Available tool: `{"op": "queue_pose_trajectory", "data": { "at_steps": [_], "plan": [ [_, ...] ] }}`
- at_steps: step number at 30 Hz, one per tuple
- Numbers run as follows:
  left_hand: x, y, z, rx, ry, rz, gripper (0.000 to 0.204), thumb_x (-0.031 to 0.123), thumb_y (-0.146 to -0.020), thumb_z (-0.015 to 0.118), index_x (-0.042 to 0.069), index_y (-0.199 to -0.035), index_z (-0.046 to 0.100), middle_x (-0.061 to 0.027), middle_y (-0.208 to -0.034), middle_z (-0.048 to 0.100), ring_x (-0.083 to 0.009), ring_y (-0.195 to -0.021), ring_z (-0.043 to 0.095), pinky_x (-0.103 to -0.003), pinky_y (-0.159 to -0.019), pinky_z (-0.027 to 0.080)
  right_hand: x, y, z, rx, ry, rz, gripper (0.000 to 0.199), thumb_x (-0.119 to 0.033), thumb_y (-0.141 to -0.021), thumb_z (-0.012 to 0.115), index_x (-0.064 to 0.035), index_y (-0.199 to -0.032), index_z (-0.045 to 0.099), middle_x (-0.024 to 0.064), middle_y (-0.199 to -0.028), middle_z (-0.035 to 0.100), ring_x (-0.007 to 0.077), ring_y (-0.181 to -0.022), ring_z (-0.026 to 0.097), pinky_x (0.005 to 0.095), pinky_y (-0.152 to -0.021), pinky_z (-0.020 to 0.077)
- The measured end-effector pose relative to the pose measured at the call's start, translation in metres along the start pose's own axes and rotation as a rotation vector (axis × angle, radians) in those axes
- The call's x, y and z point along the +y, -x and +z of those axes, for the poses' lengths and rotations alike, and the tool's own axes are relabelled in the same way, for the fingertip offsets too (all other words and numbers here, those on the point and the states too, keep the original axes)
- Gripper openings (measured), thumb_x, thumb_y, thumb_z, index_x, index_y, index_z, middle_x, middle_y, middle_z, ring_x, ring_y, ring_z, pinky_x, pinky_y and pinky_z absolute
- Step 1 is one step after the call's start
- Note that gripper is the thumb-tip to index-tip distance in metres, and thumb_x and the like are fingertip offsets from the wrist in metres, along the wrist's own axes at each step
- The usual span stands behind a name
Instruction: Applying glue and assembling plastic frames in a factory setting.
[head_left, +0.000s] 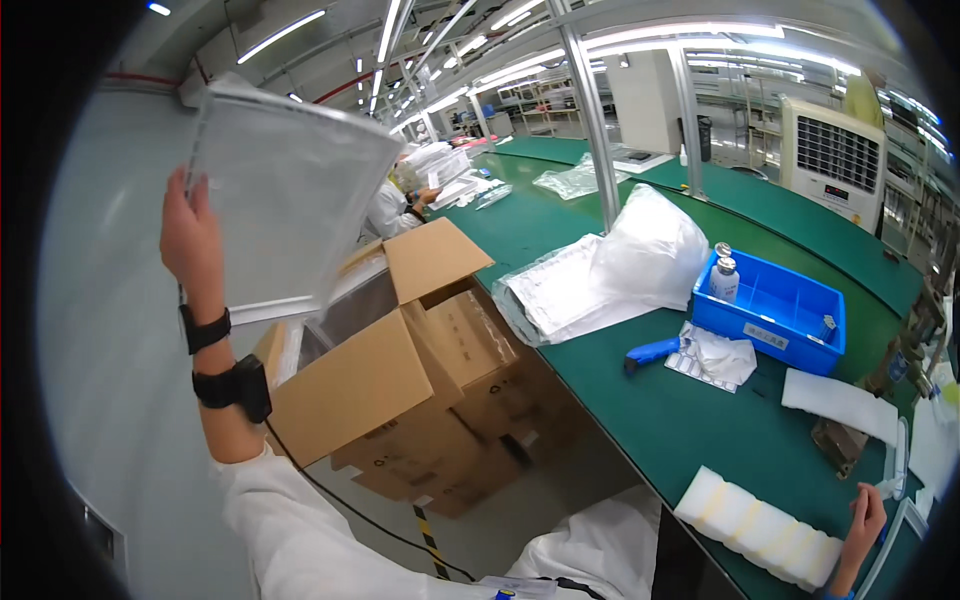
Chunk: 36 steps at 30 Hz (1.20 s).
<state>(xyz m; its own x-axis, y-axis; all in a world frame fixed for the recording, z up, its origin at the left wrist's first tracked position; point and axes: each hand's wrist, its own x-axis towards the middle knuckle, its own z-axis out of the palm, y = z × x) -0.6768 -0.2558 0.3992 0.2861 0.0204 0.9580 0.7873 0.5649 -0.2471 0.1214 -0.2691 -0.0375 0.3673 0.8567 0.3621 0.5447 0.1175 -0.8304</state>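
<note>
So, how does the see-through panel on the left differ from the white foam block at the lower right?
The clear panel is see-through, while the foam block is opaque white with yellowish bands. The clear panel looks broad and flat; the foam block is chunky and ridged. The clear panel is raised at a tilt in the left hand, whereas the foam block lies on the green table.

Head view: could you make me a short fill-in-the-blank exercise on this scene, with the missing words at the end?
1. The clear plastic piece is held up by the person's ____ hand.
2. The divided bin is coloured ____.
3. The tabletop is coloured ____.
4. The open box is made of ____.

Missing words: left; blue; green; cardboard.
</note>
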Motion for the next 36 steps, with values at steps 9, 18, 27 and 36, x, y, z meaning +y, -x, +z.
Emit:
{"op": "queue_pose_trajectory", "data": {
  "at_steps": [9,18,27,36],
  "plan": [
    [0.191,0.070,-0.050,-0.613,1.558,-0.708,0.021,0.028,-0.096,0.062,0.009,-0.106,0.059,0.0070,-0.073,0.053,-0.0019,-0.062,0.046,-0.021,-0.055,0.040,-0.109,0.042,-0.008,0.182,-0.113,-0.205,0.039,-0.030,-0.102,0.046,-0.0006,-0.125,0.058,0.0053,-0.101,0.057,0.0132,-0.092,0.053,0.0257,-0.078,0.0398],
    [0.365,0.238,-0.219,-1.496,2.274,-0.609,0.020,0.023,-0.099,0.056,0.005,-0.108,0.049,-0.0028,-0.071,0.047,-0.0078,-0.062,0.040,-0.027,-0.055,0.037,-0.148,0.180,0.028,0.338,-0.573,0.235,0.031,-0.016,-0.095,0.058,0.0037,-0.119,0.059,0.0210,-0.105,0.064,0.0243,-0.088,0.062,0.0382,-0.081,0.0496],
    [0.357,0.356,-0.236,-1.986,2.133,-0.394,0.032,0.021,-0.098,0.057,0.001,-0.122,0.050,-0.0054,-0.084,0.060,-0.0101,-0.071,0.051,-0.029,-0.064,0.046,-0.081,0.280,0.094,0.370,-0.667,0.315,0.049,-0.008,-0.096,0.055,-0.0067,-0.143,0.042,0.0118,-0.128,0.056,0.0190,-0.108,0.057,0.0316,-0.081,0.0479],
    [0.330,0.431,-0.250,-2.133,2.157,-0.098,0.035,0.019,-0.097,0.058,-0.001,-0.124,0.048,-0.0084,-0.096,0.062,-0.0182,-0.086,0.058,-0.031,-0.078,0.048,-0.060,0.372,0.109,0.079,-0.172,0.568,0.029,-0.013,-0.086,0.068,-0.0006,-0.110,0.058,0.0058,-0.098,0.061,0.0174,-0.092,0.061,0.0345,-0.081,0.0504]
  ]
}}
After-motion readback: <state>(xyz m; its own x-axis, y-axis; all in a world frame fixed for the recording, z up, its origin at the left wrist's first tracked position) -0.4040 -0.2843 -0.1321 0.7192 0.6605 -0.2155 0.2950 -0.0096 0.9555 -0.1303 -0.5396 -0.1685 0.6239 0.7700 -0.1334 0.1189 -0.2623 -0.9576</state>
